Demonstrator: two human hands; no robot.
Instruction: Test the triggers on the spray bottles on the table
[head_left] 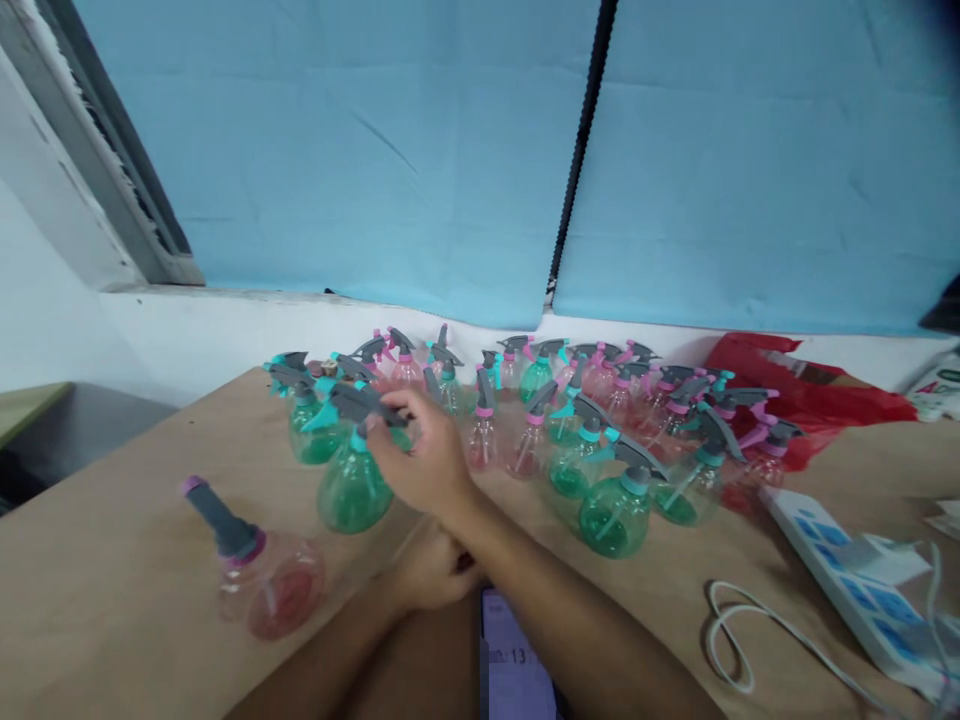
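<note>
The right hand point(426, 447) is pinching the spray head point(352, 403) of the green bottle point(355, 492) on the table point(112, 580), the left hand point(431, 570) is resting below, its grip hidden, and a sideways tug would be risking a topple into the neighbouring bottle point(311, 446).

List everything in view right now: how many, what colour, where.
Table: one, light brown, foreground
Green spray bottle: one, green, left of centre
Front pink spray bottle: one, pink and gray, front left
Other spray bottles: at least twenty, overlapping, green or pink, centre to right
Plastic bag: one, red, right rear
Power strip: one, white and blue, right
Cable: at least one, white, front right
Phone: one, screen lit, bottom centre
Sheets: two, light blue, back
Wall: white, behind table
Right hand: one, pinching the green spray bottle's top
Left hand: one, below the right, grip unclear
</note>
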